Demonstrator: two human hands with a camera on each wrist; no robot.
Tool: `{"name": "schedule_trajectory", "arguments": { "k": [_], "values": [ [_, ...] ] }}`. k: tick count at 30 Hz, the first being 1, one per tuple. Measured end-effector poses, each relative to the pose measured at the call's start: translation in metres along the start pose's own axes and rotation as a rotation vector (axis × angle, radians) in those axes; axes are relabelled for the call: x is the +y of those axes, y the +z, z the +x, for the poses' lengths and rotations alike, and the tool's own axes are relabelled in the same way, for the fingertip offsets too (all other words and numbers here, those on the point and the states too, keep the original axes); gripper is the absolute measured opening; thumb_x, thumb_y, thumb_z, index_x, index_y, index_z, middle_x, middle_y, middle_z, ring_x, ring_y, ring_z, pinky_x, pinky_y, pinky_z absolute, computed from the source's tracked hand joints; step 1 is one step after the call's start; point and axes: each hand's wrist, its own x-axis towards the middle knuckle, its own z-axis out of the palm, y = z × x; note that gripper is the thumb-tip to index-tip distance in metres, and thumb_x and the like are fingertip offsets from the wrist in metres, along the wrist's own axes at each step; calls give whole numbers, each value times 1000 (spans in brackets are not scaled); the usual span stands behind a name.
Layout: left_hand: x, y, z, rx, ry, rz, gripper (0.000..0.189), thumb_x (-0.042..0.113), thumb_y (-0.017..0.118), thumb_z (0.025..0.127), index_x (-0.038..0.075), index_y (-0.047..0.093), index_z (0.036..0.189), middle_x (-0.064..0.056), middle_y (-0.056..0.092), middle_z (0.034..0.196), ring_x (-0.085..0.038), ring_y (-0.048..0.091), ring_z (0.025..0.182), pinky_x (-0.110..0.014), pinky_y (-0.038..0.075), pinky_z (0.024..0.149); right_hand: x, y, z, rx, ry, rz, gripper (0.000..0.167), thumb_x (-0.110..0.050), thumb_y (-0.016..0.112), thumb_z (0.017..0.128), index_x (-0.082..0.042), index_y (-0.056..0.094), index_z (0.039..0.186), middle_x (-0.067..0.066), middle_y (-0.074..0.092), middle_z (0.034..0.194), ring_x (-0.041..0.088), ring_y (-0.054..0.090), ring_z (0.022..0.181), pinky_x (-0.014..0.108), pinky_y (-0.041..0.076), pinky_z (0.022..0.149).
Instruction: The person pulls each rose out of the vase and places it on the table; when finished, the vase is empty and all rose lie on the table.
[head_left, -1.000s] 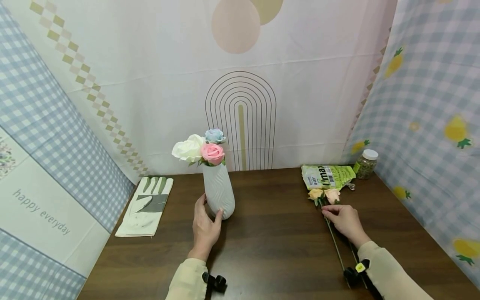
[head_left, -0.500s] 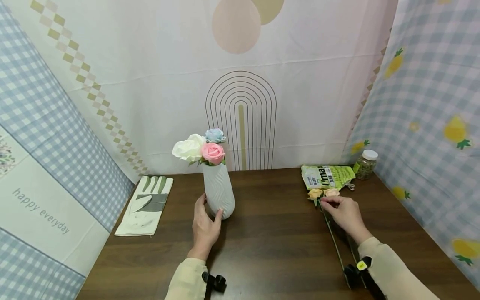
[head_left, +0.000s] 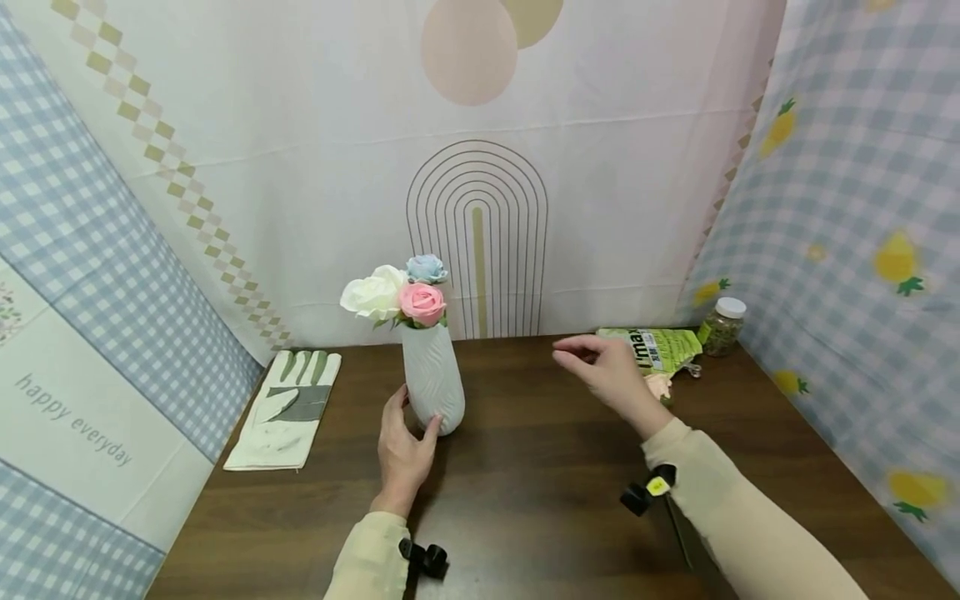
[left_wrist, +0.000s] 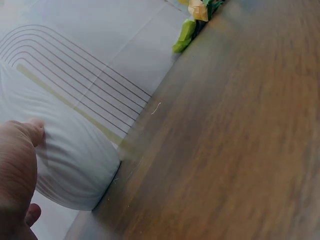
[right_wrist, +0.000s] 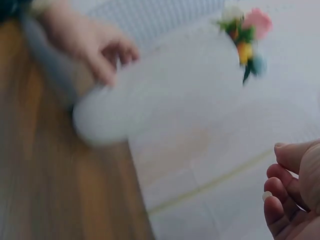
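My left hand point(head_left: 405, 450) grips the lower part of a white ribbed vase point(head_left: 433, 375), thumb on the near side. White point(head_left: 373, 293), pink point(head_left: 422, 303) and light blue point(head_left: 426, 268) artificial roses stand in its mouth. The right wrist view, blurred, also shows something yellow point(right_wrist: 245, 51) among the blooms. My right hand point(head_left: 611, 377) is raised over the table to the right of the vase. Its fingers are loosely bent, and I see nothing between them. A pale peach rose point(head_left: 658, 386) lies behind its wrist; one stem point(head_left: 681, 533) shows beside the sleeve.
A folded white and grey work glove point(head_left: 285, 412) lies on the left. At the back right are a green bag point(head_left: 667, 348) and a white-lidded jar point(head_left: 723, 327). Patterned cloths point(head_left: 480, 117) hang around the brown table point(head_left: 510, 492).
My right hand has left the roses on the right and moved up and left toward the vase. The left hand stays on the vase. The yellow rose is no longer visible in the head view.
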Motion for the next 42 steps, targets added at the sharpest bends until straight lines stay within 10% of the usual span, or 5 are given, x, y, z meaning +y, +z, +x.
{"name": "schedule_trajectory", "arguments": {
  "k": [15, 35, 42],
  "values": [
    [-8, 2, -3, 128, 94, -108, 60, 14, 83, 75, 0, 57, 127, -14, 61, 114, -37, 60, 102, -48, 48, 78, -86, 77, 51, -93, -100, 207, 16, -22, 74, 85, -12, 77, 98, -5, 73, 90, 9, 64, 71, 28, 53, 58],
    [-9, 4, -3, 123, 80, -105, 60, 15, 82, 76, 5, 57, 130, -12, 61, 117, -33, 60, 103, -48, 50, 75, -107, 117, 73, -79, -58, 188, 21, -23, 78, 82, -11, 68, 68, 0, 53, 62, 11, 45, 57, 24, 38, 49],
    [-9, 5, -4, 128, 79, -105, 60, 15, 82, 76, 5, 57, 129, -10, 61, 116, -33, 61, 102, -47, 50, 74, -111, 114, 76, -66, -20, 362, 14, -21, 76, 84, -8, 76, 79, 0, 65, 70, 11, 52, 63, 26, 46, 53]
  ]
}}
